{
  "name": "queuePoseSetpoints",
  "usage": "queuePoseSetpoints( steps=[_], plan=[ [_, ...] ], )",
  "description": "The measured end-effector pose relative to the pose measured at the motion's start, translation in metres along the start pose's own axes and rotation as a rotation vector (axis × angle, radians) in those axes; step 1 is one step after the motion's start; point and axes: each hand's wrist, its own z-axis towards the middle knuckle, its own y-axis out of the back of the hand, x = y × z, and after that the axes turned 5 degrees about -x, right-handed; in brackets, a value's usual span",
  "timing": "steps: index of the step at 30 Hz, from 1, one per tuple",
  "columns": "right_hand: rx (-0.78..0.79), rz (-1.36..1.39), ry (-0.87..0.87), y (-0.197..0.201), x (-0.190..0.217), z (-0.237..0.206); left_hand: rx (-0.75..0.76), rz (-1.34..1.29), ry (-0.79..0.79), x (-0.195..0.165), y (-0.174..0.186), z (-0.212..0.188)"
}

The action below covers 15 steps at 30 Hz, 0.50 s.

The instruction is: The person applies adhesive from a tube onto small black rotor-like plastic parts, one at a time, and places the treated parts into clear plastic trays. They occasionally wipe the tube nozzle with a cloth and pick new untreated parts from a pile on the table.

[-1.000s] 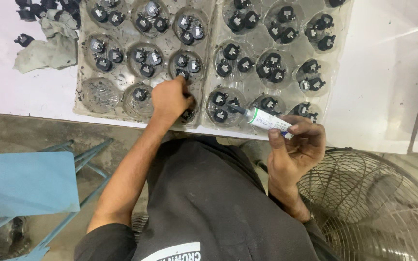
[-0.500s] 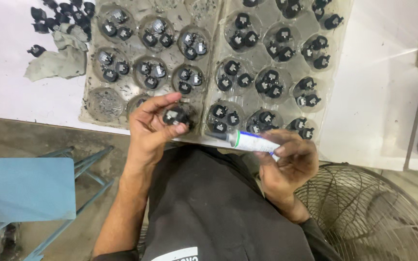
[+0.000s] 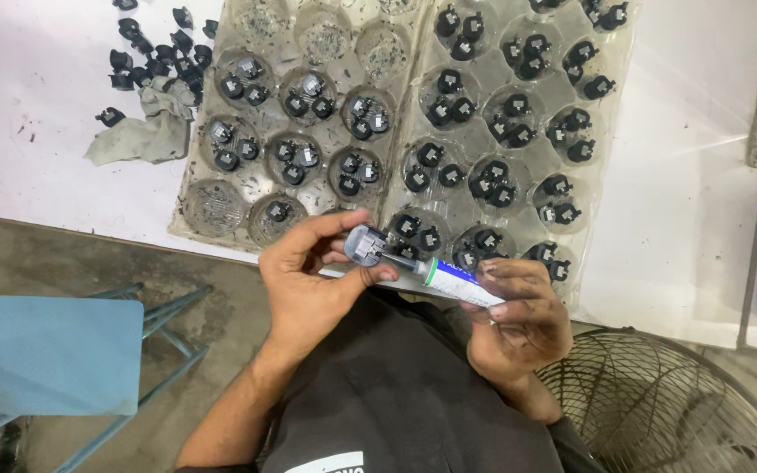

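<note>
My left hand point(image 3: 313, 276) pinches a small black and grey part point(image 3: 362, 243) near the table's front edge. My right hand point(image 3: 523, 315) grips a white tube with a blue and green band point(image 3: 453, 280). The tube's nozzle touches the part. Just behind my hands lie two grey moulded trays, a left tray point(image 3: 212, 206) and a right tray point(image 3: 606, 131). Their round cups hold several similar black parts.
A pile of loose black parts point(image 3: 155, 57) and a crumpled grey rag point(image 3: 146, 136) lie on the white table point(image 3: 37, 114) at the left. A blue stool point(image 3: 63, 355) stands below left, a wire fan guard point(image 3: 668, 403) below right.
My left hand has lifted a part out of the front of the left tray and brought it towards me. My right hand has brought the tube's nozzle onto it.
</note>
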Motion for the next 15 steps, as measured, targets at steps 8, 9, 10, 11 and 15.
queuePoseSetpoints(
  steps=[8,9,10,11,15],
  plan=[
    [0.004,-0.038,0.087,-0.003,-0.002,0.001,0.015,-0.188,-0.022,-0.003,-0.002,-0.003],
    [-0.009,-0.055,0.104,-0.007,-0.002,0.000,0.010,-0.201,-0.009,-0.003,-0.002,-0.004],
    [-0.023,-0.073,0.120,-0.010,-0.002,0.000,0.016,-0.205,-0.011,-0.002,-0.001,-0.004],
    [-0.010,-0.054,0.136,-0.010,-0.004,0.001,0.021,-0.209,-0.014,-0.001,-0.001,-0.005],
    [0.070,-0.060,0.160,-0.006,-0.002,0.008,0.044,-0.195,0.021,0.005,0.003,-0.003]
  ],
)
